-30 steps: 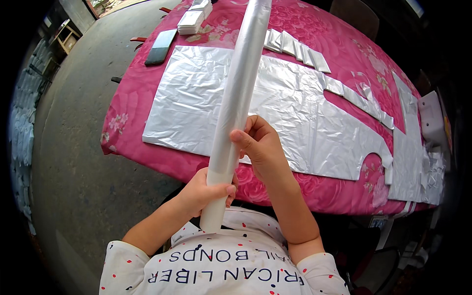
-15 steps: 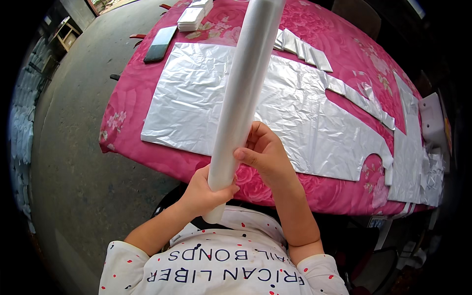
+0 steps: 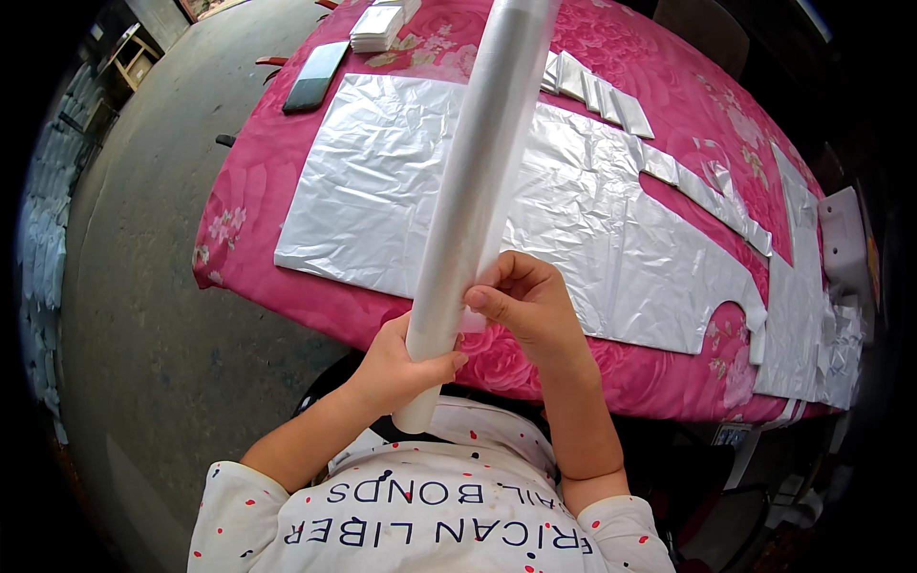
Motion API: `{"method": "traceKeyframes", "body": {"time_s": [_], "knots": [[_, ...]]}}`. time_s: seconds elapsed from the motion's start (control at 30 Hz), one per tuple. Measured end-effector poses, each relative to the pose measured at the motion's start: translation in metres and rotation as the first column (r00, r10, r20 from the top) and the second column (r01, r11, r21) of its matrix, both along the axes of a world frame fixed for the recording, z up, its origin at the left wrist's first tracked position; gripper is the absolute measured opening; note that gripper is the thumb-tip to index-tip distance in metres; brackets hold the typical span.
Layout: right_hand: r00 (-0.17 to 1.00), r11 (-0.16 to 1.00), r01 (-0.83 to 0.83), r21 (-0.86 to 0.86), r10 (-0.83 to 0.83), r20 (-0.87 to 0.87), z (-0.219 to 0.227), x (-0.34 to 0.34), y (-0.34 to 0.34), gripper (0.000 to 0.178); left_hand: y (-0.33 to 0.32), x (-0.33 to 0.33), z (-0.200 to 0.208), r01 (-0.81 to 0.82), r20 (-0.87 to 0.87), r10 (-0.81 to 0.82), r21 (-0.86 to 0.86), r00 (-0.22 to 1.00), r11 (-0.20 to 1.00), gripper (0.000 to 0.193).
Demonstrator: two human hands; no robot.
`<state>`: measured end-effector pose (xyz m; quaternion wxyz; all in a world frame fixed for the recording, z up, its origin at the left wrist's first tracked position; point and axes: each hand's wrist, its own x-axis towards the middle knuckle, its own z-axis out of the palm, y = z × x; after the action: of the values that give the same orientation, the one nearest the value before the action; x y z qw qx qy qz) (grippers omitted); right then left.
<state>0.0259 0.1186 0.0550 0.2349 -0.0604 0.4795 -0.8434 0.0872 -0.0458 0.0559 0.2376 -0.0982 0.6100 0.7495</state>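
Observation:
A long roll of translucent white plastic film (image 3: 468, 181) stands tilted in front of me, its top running out of the picture. My left hand (image 3: 394, 371) is wrapped round the roll near its lower end. With thumb and fingers pinched, my right hand (image 3: 527, 304) holds the loose edge of the film at the roll's right side, and a thin see-through flap hangs there. Behind the roll, a flat pile of shiny whitish plastic bags (image 3: 592, 229) with cut-out handles lies on the table. The roll hides part of the pile.
The table wears a pink floral tablecloth (image 3: 239, 215). A phone (image 3: 315, 78) and a stack of small white packets (image 3: 377, 29) lie at the far left. Several folded plastic pieces (image 3: 602, 100) lie behind the pile. More plastic (image 3: 795, 306) and a white container (image 3: 844, 234) are at the right.
My right hand has moved slightly right and down, drawing the film edge a little away from the roll. My left hand keeps its hold.

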Motion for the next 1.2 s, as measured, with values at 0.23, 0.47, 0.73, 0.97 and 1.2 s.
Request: {"method": "traceKeyframes", "body": {"time_s": [0.23, 0.47, 0.73, 0.97, 1.2], "knots": [[1.000, 0.998, -0.013, 0.056, 0.013, -0.001, -0.010, 0.001, -0.001, 0.013, -0.004, -0.002, -0.003, 0.032, 0.074, -0.036, 0.066, 0.997, 0.997, 0.030], [1.000, 1.000, -0.005, -0.002, 0.005, 0.021, -0.030, 0.005, -0.004, 0.015, -0.007, -0.003, -0.009, 0.036, 0.144, -0.062, 0.178, 0.988, 0.983, 0.035], [0.985, 0.988, -0.155, -0.002, 0.154, -0.079, -0.006, 0.009, -0.015, 0.053, -0.019, -0.007, -0.025, 0.269, 0.013, -0.331, 0.551, 0.944, 0.790, 0.054], [0.956, 0.828, 0.061, 0.557, 0.112, -0.270, -0.023, 0.030, -0.028, 0.061, -0.009, -0.020, -0.028, 0.029, -0.020, -0.027, 0.156, 0.999, 0.987, 0.068], [0.739, 0.644, 0.565, 0.516, -0.116, -0.663, -0.030, 0.034, -0.021, 0.068, -0.056, 0.001, -0.027, 0.220, 0.275, -0.225, 0.050, 0.935, 0.974, 0.039]]}}
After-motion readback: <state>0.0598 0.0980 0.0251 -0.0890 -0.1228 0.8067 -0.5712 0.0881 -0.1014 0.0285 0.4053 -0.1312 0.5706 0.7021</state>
